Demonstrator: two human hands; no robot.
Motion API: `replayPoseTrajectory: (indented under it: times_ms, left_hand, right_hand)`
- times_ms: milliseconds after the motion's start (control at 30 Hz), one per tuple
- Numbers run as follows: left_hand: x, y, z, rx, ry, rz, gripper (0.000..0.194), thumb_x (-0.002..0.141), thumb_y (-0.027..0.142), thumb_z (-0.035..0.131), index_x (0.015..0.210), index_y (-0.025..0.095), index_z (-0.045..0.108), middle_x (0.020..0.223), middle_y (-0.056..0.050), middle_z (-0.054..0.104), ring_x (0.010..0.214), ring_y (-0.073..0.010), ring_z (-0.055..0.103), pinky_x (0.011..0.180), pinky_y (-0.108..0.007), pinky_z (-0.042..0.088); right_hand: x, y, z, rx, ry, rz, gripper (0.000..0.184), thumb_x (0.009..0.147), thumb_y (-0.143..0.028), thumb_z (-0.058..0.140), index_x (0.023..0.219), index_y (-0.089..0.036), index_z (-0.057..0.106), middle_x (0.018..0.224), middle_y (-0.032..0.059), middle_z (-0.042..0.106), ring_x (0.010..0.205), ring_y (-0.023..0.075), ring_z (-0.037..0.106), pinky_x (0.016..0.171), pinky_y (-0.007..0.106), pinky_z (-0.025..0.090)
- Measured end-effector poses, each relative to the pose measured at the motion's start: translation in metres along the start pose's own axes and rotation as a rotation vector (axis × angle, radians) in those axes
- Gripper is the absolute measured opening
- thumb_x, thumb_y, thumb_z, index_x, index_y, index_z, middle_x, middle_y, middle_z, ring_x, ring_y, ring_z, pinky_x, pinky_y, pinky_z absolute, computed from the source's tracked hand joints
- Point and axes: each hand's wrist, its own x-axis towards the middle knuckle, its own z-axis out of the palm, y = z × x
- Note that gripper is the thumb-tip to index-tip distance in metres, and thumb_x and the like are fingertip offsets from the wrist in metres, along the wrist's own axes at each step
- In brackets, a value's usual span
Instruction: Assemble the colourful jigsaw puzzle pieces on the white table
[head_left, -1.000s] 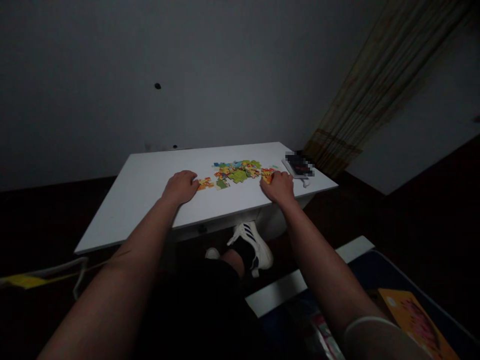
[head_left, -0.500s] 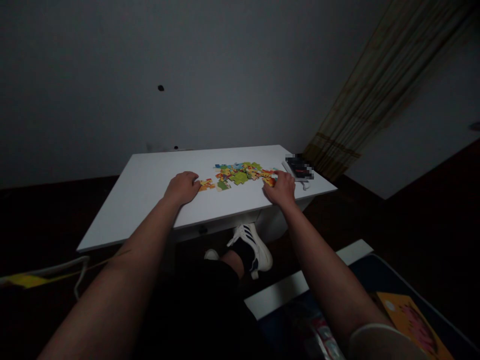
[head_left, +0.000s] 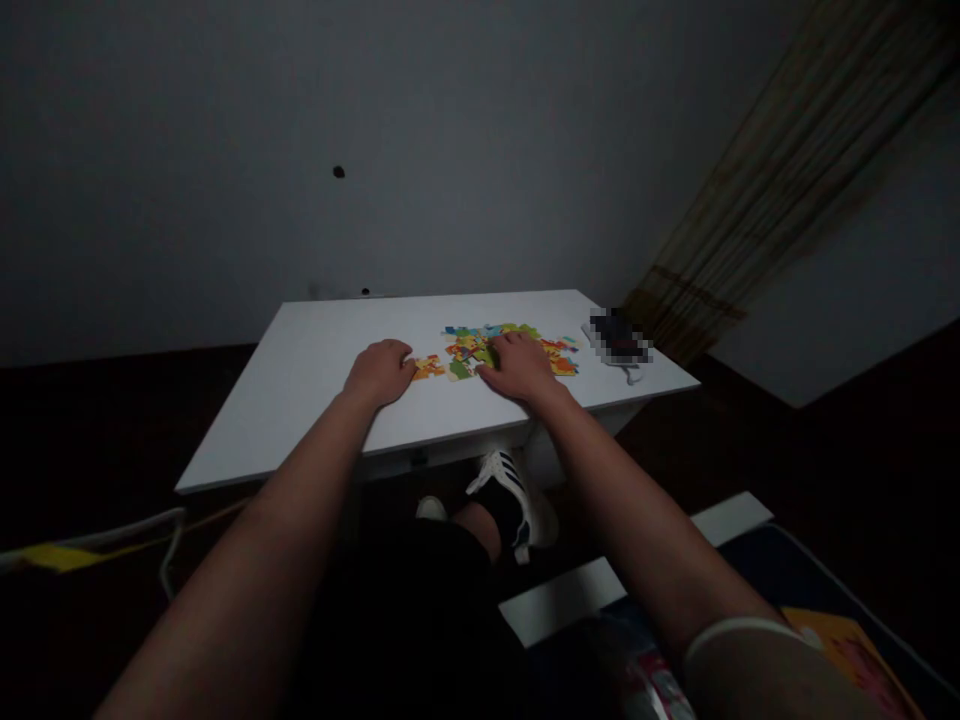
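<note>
My left hand point(head_left: 381, 373) rests on the white table with curled fingers, its thumb and fingertips at the left edge of a small orange jigsaw puzzle section point(head_left: 429, 368). Over the heap of loose puzzle pieces point(head_left: 465, 345) lies my right hand point(head_left: 519, 366), thumb and fingers apart, with a green puzzle piece point(head_left: 490, 356) showing between them. That hand covers part of the heap. Orange and red puzzle pieces point(head_left: 562, 358) show to its right. A pale green puzzle piece point(head_left: 460, 371) lies just right of the orange section.
The white table point(head_left: 300, 350) stands against a grey wall. On its right end lies a blurred-out dark object point(head_left: 619, 336) with a white cord point(head_left: 634, 375). A yellow-orange box point(head_left: 847, 650) is at lower right. Below the table is a white shoe point(head_left: 499, 475).
My right hand has moved left from the right-hand orange pieces to the middle of the heap. My left hand stays beside the orange section. The whole view has shifted slightly.
</note>
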Motion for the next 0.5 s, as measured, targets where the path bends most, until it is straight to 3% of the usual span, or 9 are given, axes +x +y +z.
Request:
replayPoseTrajectory:
  times_ms: [133, 300, 500]
  left_hand:
    - [-0.001, 0.003, -0.002, -0.016, -0.001, -0.007, 0.047, 0.109, 0.039, 0.052, 0.139, 0.017, 0.081, 0.152, -0.019, 0.076, 0.139, -0.0365, 0.07, 0.121, -0.053, 0.054]
    - [0.001, 0.002, -0.001, -0.028, -0.005, -0.028, 0.047, 0.108, 0.041, 0.055, 0.14, 0.017, 0.081, 0.151, -0.019, 0.076, 0.138, -0.0387, 0.07, 0.119, -0.055, 0.055]
    - [0.001, 0.0, 0.002, -0.028, 0.005, -0.019, 0.046, 0.108, 0.04, 0.054, 0.139, 0.019, 0.08, 0.151, -0.017, 0.077, 0.138, -0.0358, 0.07, 0.121, -0.052, 0.054]
  right_hand:
    - [0.006, -0.008, 0.013, 0.001, 0.029, 0.061, 0.041, 0.109, -0.045, 0.06, 0.131, -0.017, 0.08, 0.135, 0.023, 0.078, 0.129, 0.0413, 0.064, 0.11, 0.052, 0.051]
    - [0.001, 0.006, 0.021, 0.188, 0.17, 0.237, 0.039, 0.115, -0.038, 0.044, 0.123, -0.019, 0.077, 0.116, 0.022, 0.08, 0.108, 0.0373, 0.07, 0.096, 0.048, 0.051]
    - [0.007, 0.034, 0.033, 0.569, 0.414, 0.46, 0.036, 0.107, -0.041, 0.053, 0.132, -0.021, 0.069, 0.127, 0.0178, 0.077, 0.112, 0.0311, 0.071, 0.098, 0.045, 0.056]
